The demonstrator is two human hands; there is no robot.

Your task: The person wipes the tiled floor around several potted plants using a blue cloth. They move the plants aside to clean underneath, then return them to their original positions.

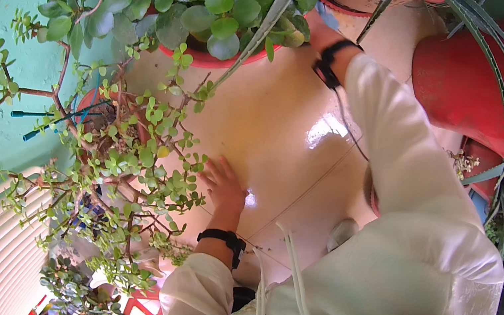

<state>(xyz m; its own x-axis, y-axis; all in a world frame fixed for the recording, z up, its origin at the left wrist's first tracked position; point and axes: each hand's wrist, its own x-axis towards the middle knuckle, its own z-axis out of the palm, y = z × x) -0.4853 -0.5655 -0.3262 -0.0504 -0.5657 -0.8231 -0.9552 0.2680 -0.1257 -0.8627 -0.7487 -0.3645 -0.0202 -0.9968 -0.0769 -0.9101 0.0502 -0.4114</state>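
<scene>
My left hand [223,185] has its fingers spread and holds nothing. It is beside the outer twigs of a small-leaved succulent shrub [161,158], over the shiny tiled floor; whether it touches the floor I cannot tell. My right hand [321,30] reaches forward between a round-leaved potted plant [219,1] and a red-rimmed pot [356,5]. Leaves partly hide its fingers. A light-blue thing [327,16], perhaps a cloth, shows at that hand, but the grip is not visible. Each wrist wears a black strap with a small device.
A large red pot [466,84] stands at the right, under long spiny aloe-like leaves [481,21]. One long leaf [277,11] crosses above the floor [270,119]. Green sticks [40,131] jut from the shrub's pot. A ribbed white radiator or panel [0,252] lines the left wall.
</scene>
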